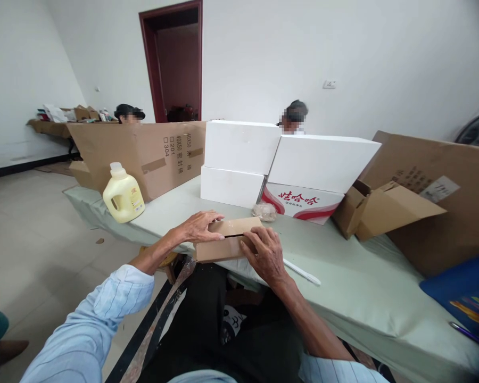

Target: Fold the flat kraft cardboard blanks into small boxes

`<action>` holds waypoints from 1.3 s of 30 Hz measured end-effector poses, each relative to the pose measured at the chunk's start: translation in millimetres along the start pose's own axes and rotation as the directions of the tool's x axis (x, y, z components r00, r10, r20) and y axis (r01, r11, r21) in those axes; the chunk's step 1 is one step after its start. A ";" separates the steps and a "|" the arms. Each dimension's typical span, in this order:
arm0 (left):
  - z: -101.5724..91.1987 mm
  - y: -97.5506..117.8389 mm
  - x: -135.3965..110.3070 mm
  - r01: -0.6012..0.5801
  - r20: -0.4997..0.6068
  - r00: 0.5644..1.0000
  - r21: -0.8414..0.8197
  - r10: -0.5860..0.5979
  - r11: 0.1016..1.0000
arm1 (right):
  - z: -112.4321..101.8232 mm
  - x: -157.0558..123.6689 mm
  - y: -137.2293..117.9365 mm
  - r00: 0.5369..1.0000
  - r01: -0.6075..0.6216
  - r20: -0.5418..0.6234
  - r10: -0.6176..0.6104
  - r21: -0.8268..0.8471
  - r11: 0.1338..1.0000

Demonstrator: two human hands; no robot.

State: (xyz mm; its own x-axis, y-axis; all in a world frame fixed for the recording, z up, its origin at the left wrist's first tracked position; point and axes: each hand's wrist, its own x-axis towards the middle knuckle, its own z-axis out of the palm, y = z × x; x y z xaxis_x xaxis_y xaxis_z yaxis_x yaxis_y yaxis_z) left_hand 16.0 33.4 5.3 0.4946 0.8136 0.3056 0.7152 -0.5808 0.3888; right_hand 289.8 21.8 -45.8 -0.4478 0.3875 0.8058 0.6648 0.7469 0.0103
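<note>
A small brown cardboard box (pixel 219 250) sits at the near edge of the table, with a dark narrow gap between its top flaps. My left hand (pixel 199 226) grips its left end, thumb along the top flap. Around the right end my right hand (pixel 265 254) is closed, fingers bent over the flaps near the gap. Just beyond the box lies a crumpled clear plastic bundle (pixel 265 211). A slim white stick-like object (pixel 302 271) rests on the table right of my right hand; its kind I cannot make out.
White boxes (pixel 239 149) stand stacked across the table, one with red lettering (pixel 303 202). A pale yellow jug (pixel 123 197) stands left, before a large carton (pixel 167 159). On the right are an open carton (pixel 395 210), a blue packet (pixel 463 290) and a pen (pixel 469 335). Two people sit behind.
</note>
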 end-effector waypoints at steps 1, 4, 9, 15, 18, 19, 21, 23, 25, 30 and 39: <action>0.3 -0.2 0.2 -0.001 -0.011 1.000 0.007 0.001 1.000 | 0.4 -0.1 -0.3 1.000 -0.005 -0.008 0.005 0.002 1.000; 1.2 -0.9 0.3 -0.010 -0.033 0.999 0.026 0.011 1.000 | 1.5 -0.3 -1.4 0.999 -0.015 -0.038 0.015 0.009 1.000; 2.1 -0.4 -0.4 -0.004 -0.045 0.999 0.082 0.008 0.997 | 3.4 -1.2 -2.0 0.995 -0.019 -0.100 0.017 -0.019 1.000; 2.3 3.1 -0.4 -0.055 -0.039 0.998 0.062 0.058 0.997 | 7.7 -6.8 -1.5 0.997 -0.022 -0.075 0.020 -0.026 0.999; 2.5 2.9 -0.4 -0.076 -0.026 0.997 0.019 0.076 0.997 | 9.5 -10.6 -2.2 0.998 -0.029 -0.064 0.028 -0.011 1.000; 2.5 2.6 -0.4 -0.076 -0.019 0.997 0.010 0.076 0.997 | 9.9 -11.8 -2.7 0.997 -0.035 -0.067 0.034 -0.002 0.999; 2.7 2.2 0.2 -0.069 -0.004 0.998 -0.005 0.069 0.998 | 10.6 -13.7 -3.8 0.996 -0.049 -0.072 0.050 0.008 0.999; 3.3 1.9 2.0 -0.062 0.010 0.998 -0.029 0.062 0.998 | 10.9 -15.1 -5.1 0.995 -0.058 -0.076 0.059 0.008 0.998; 4.8 1.2 5.6 -0.056 0.028 0.998 -0.062 0.057 0.997 | 11.0 -16.0 -6.6 0.995 -0.060 -0.081 0.060 0.011 0.998; 11.5 -1.5 19.5 -0.052 0.071 0.996 -0.117 0.061 0.992 | 12.5 -16.1 -8.3 0.994 -0.053 -0.095 0.054 0.010 0.999; 27.5 -8.0 31.6 -0.080 -0.011 0.997 -0.189 0.080 0.979 | 22.6 -13.5 5.2 0.976 0.033 -0.214 -0.031 0.005 0.999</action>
State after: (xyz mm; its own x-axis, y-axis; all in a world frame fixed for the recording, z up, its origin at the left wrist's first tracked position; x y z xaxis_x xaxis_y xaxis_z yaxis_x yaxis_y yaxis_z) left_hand 39.5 64.5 -12.1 0.5445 0.7643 0.3454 0.5669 -0.6389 0.5201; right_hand 285.8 32.7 -70.0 -0.3301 0.2397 0.9130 0.6471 0.7617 0.0340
